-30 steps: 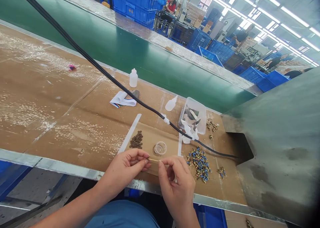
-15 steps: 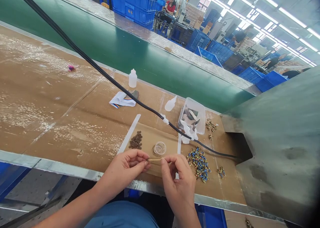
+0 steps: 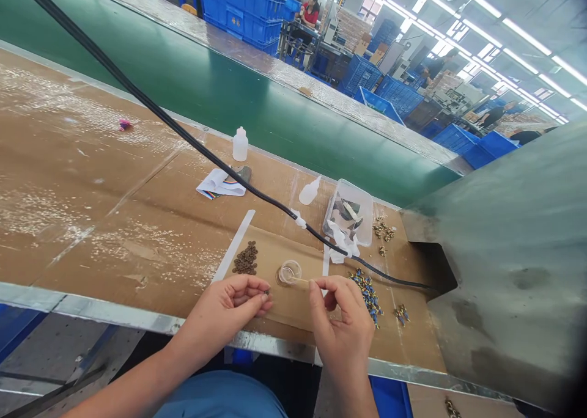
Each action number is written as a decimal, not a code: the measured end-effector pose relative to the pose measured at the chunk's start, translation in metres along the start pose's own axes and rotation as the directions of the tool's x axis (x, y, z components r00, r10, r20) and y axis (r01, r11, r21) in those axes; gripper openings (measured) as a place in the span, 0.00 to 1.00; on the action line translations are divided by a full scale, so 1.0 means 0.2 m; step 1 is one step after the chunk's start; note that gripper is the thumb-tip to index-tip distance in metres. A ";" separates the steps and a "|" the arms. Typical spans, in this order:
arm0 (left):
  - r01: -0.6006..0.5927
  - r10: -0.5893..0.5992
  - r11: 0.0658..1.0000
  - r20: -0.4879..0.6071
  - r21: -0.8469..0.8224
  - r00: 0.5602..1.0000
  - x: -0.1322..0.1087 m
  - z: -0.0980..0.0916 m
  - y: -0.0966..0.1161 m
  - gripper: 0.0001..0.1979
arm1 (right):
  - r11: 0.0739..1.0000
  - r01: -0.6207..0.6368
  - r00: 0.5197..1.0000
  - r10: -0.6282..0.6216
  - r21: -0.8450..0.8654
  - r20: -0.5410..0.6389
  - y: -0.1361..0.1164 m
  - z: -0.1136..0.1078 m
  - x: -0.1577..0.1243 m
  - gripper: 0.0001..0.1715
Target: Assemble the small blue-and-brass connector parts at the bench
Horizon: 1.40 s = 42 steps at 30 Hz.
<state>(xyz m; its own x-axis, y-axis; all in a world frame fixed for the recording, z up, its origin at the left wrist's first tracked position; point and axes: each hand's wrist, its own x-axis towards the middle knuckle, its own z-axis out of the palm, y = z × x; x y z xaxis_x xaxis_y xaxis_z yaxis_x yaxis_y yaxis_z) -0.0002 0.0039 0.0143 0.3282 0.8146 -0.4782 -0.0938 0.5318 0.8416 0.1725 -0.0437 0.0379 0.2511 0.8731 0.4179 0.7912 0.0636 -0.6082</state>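
My right hand (image 3: 342, 311) pinches a thin pale wooden stick, like a toothpick (image 3: 301, 280), whose far end reaches the rim of a small clear plastic cup (image 3: 290, 272). My left hand (image 3: 233, 305) is closed, thumb against fingers, with a tiny dark piece just showing at the fingertips; its kind is too small to tell. Beyond the left hand lies a pile of small brown round pieces (image 3: 246, 259). To the right of my right hand is a heap of small blue and gold metal pieces (image 3: 369, 296), partly hidden by that hand.
A black cable (image 3: 183, 134) hangs across the view. Behind stand a white squeeze bottle (image 3: 239, 144), a folded cloth strip (image 3: 217, 183), a lying bottle (image 3: 309, 191) and a clear box (image 3: 362, 222) with tissue. A metal panel (image 3: 513, 259) rises at right, and a green belt (image 3: 257, 100) runs behind.
My right hand has moved right, away from my left hand, and the toothpick's tip has gone from the left fingertips to the clear cup. The left hand stays almost in place.
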 end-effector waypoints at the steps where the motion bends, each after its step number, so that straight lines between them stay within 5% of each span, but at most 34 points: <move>1: 0.001 -0.001 1.000 -0.001 -0.002 1.000 0.00 0.00 0.00 0.09 | 1.000 0.007 1.000 -0.007 -0.015 -0.003 0.01 0.00 0.01 0.05; 42: 0.024 -0.025 0.999 0.022 0.027 0.999 0.02 -0.01 -0.02 0.12 | 0.998 -0.020 0.995 0.025 -0.056 0.097 0.06 0.05 -0.02 0.04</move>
<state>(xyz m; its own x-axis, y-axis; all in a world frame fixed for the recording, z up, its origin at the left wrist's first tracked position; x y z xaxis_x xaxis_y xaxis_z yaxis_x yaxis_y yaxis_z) -0.0008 0.0059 0.0082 0.3510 0.7958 -0.4935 -0.0601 0.5451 0.8362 0.1764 -0.0414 0.0220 0.2160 0.9172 0.3349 0.8162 0.0187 -0.5775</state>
